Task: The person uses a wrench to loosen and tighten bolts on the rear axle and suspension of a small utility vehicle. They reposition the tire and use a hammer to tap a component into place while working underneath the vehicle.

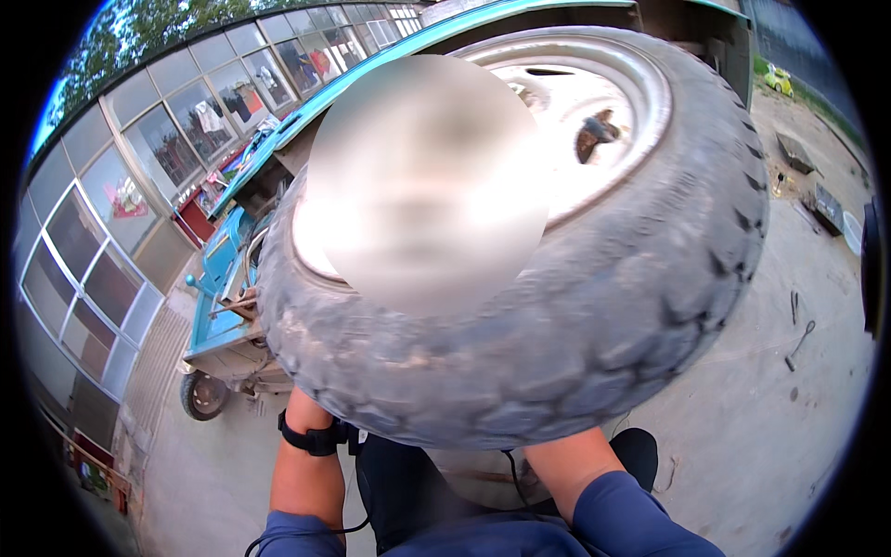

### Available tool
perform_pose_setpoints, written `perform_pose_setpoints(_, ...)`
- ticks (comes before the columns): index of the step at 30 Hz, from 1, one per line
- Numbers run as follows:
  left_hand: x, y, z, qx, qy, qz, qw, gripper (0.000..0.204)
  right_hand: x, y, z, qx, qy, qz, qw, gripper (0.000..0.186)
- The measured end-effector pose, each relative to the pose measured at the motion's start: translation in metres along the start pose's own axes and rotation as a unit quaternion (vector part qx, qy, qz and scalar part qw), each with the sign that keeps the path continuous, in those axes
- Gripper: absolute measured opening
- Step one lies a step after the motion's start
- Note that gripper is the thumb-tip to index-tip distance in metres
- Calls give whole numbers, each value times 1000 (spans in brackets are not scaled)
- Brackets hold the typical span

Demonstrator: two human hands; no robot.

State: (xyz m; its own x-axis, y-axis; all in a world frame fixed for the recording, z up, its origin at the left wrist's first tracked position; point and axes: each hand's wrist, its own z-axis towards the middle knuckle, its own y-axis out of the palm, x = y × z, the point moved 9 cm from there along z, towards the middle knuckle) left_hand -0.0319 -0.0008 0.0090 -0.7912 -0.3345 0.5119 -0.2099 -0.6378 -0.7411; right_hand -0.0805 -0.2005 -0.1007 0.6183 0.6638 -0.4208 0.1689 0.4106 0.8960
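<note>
The step in hand seems to be supporting the wheel (575, 278), which is tilting above and in front of both hands. It is hiding them, so I cannot tell whether they are spreading or gripping. The next move is probably calling for an even, balanced hold. Its tyre (520, 371) is showing scuffed grey tread, its whitish rim (566, 181) bearing brown marks

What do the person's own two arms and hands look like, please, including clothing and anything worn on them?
Both forearms are bare below plain blue sleeves: the left sleeve and the right sleeve. A black strap circles the left forearm; none shows on the right forearm. A thin black cable crosses the left sleeve. The hands are hidden.
</note>
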Motion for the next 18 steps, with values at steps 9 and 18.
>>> perform_pose_setpoints(9, -17, 54, 1, -31, 92, -85, 992, 38, -21, -1, -3, 6, -31, -45, 998, 19)
perform_pose_setpoints(18, -37, 113, -24, -45, 154, -158, 974, 42, -39, -9, -6, 29, -73, -103, 992, 19)
